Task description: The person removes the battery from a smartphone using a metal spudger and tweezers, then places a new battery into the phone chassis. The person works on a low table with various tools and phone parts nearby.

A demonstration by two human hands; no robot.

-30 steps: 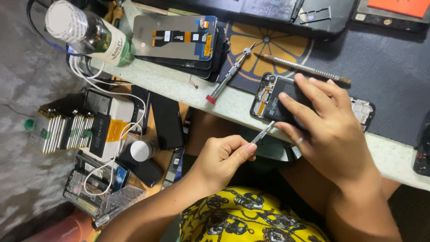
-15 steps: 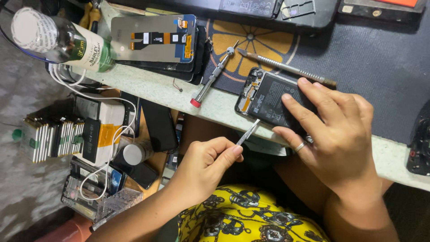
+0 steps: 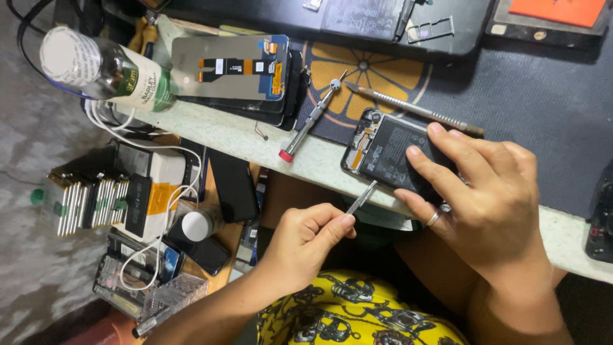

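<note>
Fingers of the left hand are pinched shut on a thin metal pry tool, a flat, narrow strip whose long axis runs diagonally, tip pointing up and right to the lower edge of the opened phone. The phone, a dark rectangle with back cover off, exposing a matte black battery and an orange flex strip, lies at the near edge of the pale tabletop, half on the dark mat. The right hand lies spread, flat and open, pressing on the phone's right half. Farther left along the same edge: a plastic bottle at the left corner, stacked glossy display panels, a red-capped screwdriver, and a slim metal spudger.
</note>
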